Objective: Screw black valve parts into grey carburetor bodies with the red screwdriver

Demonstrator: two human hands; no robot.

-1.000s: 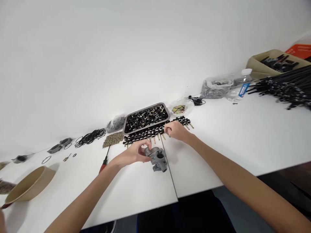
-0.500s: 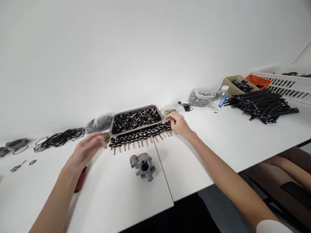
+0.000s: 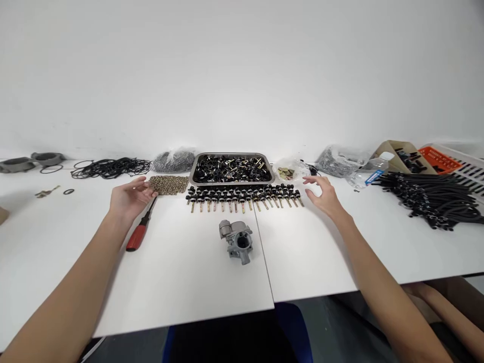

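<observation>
My left hand is open, palm turned inward, at the left edge of a pile of small brass pieces. Just below it lies a screwdriver with a red handle. My right hand hovers with thumb and fingers apart and nothing between them, right of the rows of black-headed parts with brass stems. Behind these rows is a metal tray full of small black and brass parts. A grey metal carburetor body sits on the table nearer to me.
Black rubber rings and a bag of grey parts lie at the back left. To the right are a bag of brass plates, a plastic bottle, black hoses and bins. Another person's arm shows at lower right.
The view has turned and levelled. My right hand has moved off the right end of the part rows and opened. My left hand now shows its palm, and the screwdriver is more fully visible.
</observation>
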